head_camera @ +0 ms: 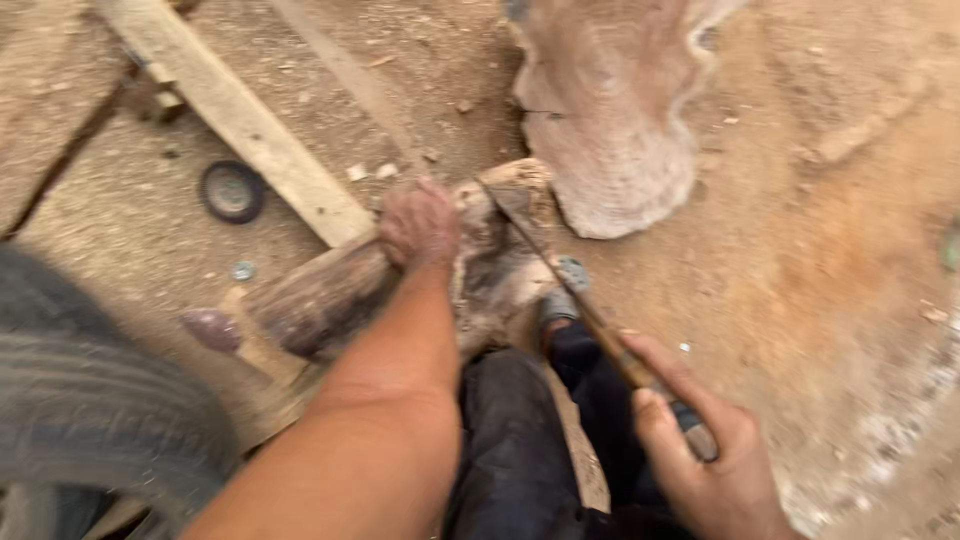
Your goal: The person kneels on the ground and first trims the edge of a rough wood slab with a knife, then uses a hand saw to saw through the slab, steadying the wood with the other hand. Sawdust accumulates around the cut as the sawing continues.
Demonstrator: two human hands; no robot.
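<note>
One view only: head cam, worn by the person, aimed steeply down and slightly fwd over the arms and knees. Close range; the left hand (418, 222) is seen approx. at frame centre, the right hand (705, 455) at bottom right, cut off by the lower edge. The wooden log (325, 295) is viewed from above, running left of centre. Ground (820, 230) fills the top and right; a plank (240, 120) crosses the upper left diagonally, and a tyre (90, 410) is clipped at bottom left. The frame is motion-blurred throughout. No second view is supplied, so no shared area can be given.
</note>
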